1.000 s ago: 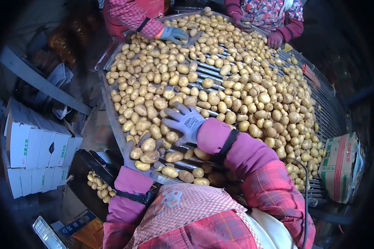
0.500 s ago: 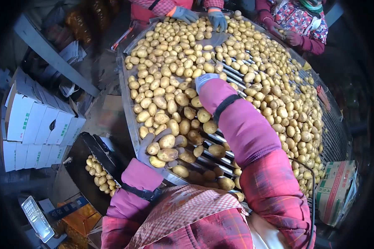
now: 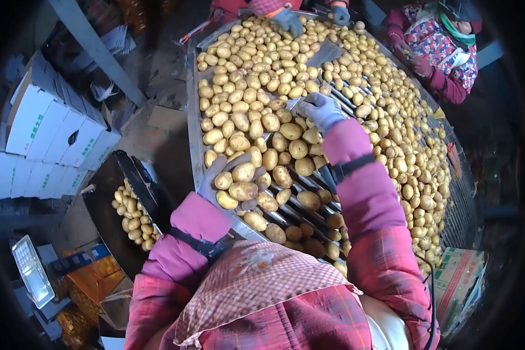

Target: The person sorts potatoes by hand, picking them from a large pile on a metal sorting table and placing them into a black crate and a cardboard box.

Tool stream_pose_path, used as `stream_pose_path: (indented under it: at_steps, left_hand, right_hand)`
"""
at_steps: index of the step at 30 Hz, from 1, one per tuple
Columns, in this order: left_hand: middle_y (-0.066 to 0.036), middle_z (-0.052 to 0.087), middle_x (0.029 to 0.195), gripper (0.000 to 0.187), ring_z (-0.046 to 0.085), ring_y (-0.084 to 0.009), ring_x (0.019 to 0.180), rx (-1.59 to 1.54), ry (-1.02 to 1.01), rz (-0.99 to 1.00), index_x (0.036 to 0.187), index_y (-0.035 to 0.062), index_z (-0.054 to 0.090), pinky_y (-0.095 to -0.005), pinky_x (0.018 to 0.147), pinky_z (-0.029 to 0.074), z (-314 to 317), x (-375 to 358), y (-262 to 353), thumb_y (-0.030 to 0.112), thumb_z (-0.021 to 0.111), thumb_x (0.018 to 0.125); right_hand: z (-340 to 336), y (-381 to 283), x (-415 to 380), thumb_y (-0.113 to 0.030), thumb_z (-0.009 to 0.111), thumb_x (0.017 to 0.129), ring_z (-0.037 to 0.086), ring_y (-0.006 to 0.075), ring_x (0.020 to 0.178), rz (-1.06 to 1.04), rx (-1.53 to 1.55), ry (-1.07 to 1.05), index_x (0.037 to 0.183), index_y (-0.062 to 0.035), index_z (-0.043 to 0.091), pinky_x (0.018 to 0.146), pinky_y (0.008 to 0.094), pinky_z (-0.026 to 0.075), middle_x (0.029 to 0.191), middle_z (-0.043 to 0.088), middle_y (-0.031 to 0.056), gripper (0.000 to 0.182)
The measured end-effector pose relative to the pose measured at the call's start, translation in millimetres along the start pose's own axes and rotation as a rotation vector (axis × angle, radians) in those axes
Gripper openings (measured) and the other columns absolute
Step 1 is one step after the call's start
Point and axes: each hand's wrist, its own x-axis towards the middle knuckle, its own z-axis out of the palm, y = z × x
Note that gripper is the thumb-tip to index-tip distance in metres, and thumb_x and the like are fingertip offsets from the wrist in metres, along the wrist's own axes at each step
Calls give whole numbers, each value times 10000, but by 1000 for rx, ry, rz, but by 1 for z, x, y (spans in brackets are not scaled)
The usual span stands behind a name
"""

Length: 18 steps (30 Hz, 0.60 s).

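Note:
A wide sorting table (image 3: 193,125) is covered with yellow-brown potatoes (image 3: 256,70), with metal rollers (image 3: 347,105) showing between some of them. My left hand (image 3: 211,178), in a greyish glove, is at the table's near left edge, its fingers curled around several potatoes (image 3: 242,191). Over the middle of the pile, my right hand (image 3: 322,109) wears a pale glove and has its fingers bent inward; what lies in its grasp is hard to see. Larger potatoes (image 3: 298,149) rest between the two hands.
Across the table, a person's gloved hands (image 3: 288,22) work on the potatoes; another person (image 3: 437,55) stands at the far right. White cartons (image 3: 52,131) are stacked on the left. A dark-sided container (image 3: 135,219) of potatoes sits below my left arm. One carton (image 3: 456,283) stands at right.
My right hand has turned and its fingers now show, bent over the pile. The left hand still holds its potatoes. The opposite person's hands have moved apart. The whole view has shifted slightly.

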Motion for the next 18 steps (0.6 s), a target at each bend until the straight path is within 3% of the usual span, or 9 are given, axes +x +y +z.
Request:
stream_pose_path:
  at_steps: [1,4,5,7,8,11,13,14,18]
  left_hand:
    - [-171,526,1303,597,557,-357,1132,-25,3,-13,1387,153,428,-481,859,521,-1,-1,-1,560,347,958]
    - [-175,531,1301,609,569,-367,1117,27,38,10,1381,163,438,-467,806,545,-11,4,-2,581,369,943]
    - [-169,537,1300,613,583,-371,1098,-98,-155,-5,1377,161,444,-460,779,555,-29,6,-3,585,383,938]
    - [-155,562,1275,613,599,-355,1081,-109,-213,13,1370,156,454,-434,745,560,-35,-3,-1,584,400,933]
    - [-146,589,1238,590,614,-334,1057,-55,-77,66,1364,145,458,-392,708,562,-20,-18,-3,552,417,939]
    - [-135,625,1134,546,654,-295,948,267,86,213,1297,86,496,-369,693,558,-21,-34,-14,495,414,944]
    - [-131,632,1096,534,666,-280,893,-73,-84,180,1261,66,512,-384,687,563,-18,-52,-20,484,406,946]
    - [-137,630,1092,521,665,-271,861,-137,-208,131,1254,60,500,-374,672,569,-37,-54,-24,472,405,950]
    - [-151,644,1071,531,652,-313,920,-107,-164,195,1218,63,532,-447,706,561,-57,-88,-35,502,427,939]
  right_hand:
    - [1,-5,-17,-324,657,830,651,185,808,-2,-10,-4,1001,-65,650,730,314,511,910,687,66,310]
    - [17,-25,-65,-268,664,841,588,106,683,-187,548,-323,943,-49,641,626,250,478,774,642,16,242]
    - [29,-30,-78,-267,661,846,575,99,650,-216,616,-373,932,-49,640,601,238,466,753,632,12,235]
    - [47,-50,-100,-239,650,858,575,101,635,-92,541,-402,919,-40,636,598,234,467,777,638,18,209]
    - [60,-55,-108,-201,652,860,586,103,670,-62,534,-395,911,-40,639,617,232,471,786,641,22,169]
    - [86,-74,-127,-145,639,872,591,117,803,-321,470,-432,938,-12,628,736,252,486,852,635,33,149]
    - [102,-90,-130,-163,669,774,594,259,895,-769,108,-311,844,-44,669,784,361,483,893,616,98,139]
    - [115,-91,-131,-138,680,771,599,277,896,-852,38,-328,864,-44,659,807,369,477,910,621,108,134]
    - [163,-97,-164,-162,628,812,593,328,911,-991,-229,-312,946,-38,619,795,401,464,943,626,130,183]
